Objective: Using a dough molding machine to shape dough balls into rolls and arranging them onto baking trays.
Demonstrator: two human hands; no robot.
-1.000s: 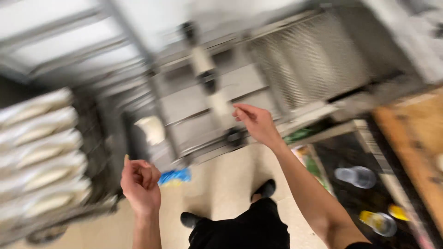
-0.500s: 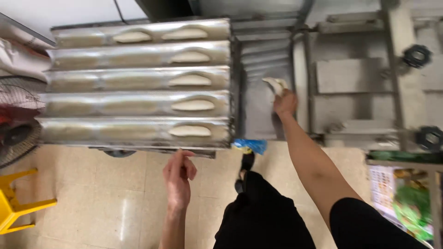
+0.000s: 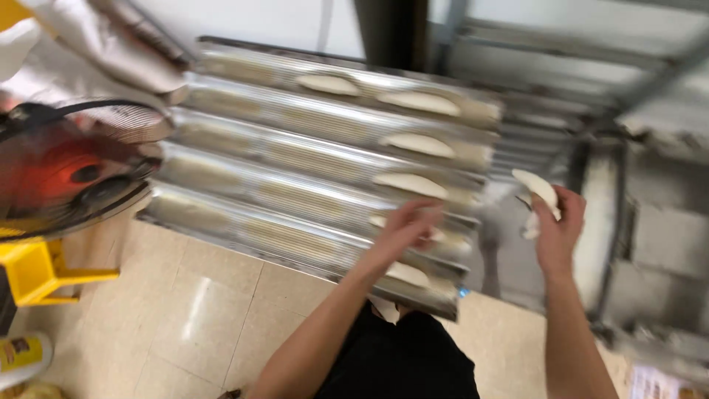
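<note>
The right hand [image 3: 557, 222] gripped a pale, elongated piece of dough [image 3: 538, 188] at its fingertips, held just to the right of a corrugated metal tray [image 3: 295, 177]. The left hand [image 3: 406, 225] hovered over the tray's near grooves, fingers loosely curled above a dough piece; blur hid whether it grasped anything. More dough pieces [image 3: 417, 144] lay in the tray's channels near its right end. A fan [image 3: 70, 170] stood left of the tray, a yellow stool [image 3: 44, 273] below it on the tiled floor [image 3: 199, 318].
</note>
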